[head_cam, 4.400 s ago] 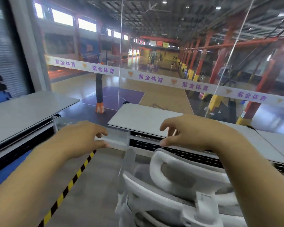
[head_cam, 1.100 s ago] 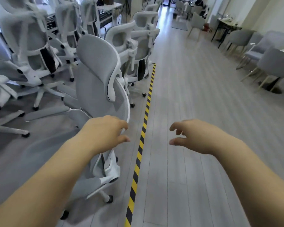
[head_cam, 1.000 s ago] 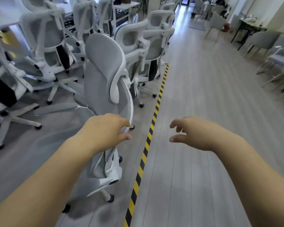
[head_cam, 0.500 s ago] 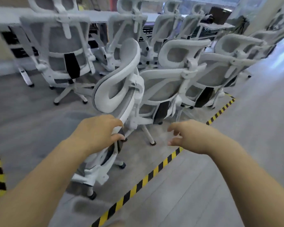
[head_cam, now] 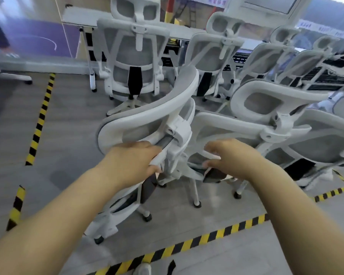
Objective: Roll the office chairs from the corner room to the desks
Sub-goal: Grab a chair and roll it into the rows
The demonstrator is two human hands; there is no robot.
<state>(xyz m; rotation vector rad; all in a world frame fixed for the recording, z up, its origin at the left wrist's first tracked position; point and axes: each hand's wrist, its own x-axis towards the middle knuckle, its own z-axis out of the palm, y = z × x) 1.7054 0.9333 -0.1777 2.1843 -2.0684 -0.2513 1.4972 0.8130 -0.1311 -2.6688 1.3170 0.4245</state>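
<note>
Since before: half a second ago my left hand (head_cam: 133,161) only hovered at the nearest chair (head_cam: 147,124); now it is on the frame, and the view has closed in on the cluster.
Left hand: fingers curled round the white top edge of the backrest, just below the headrest bracket; I read it as a real grip.
Right hand (head_cam: 229,157): thumb and fingers half curled, apart, holding nothing; it hovers just right of the bracket, in front of the second chair (head_cam: 266,126).
Chair's place: near the middle, just beyond the striped floor tape (head_cam: 187,244), packed among other chairs (head_cam: 133,56) with the desks (head_cam: 83,16) far behind.
Doing it well: I judge the right hand should take the backrest rim on the other side, so both hands steer evenly.
Pull: draw it straight toward me first; the neighbouring chair stands just beside it and their bases may snag.
Watch: the backrest looks tilted, so I would pull low and steadily, letting the wheels (head_cam: 147,217) turn before swinging round.
</note>
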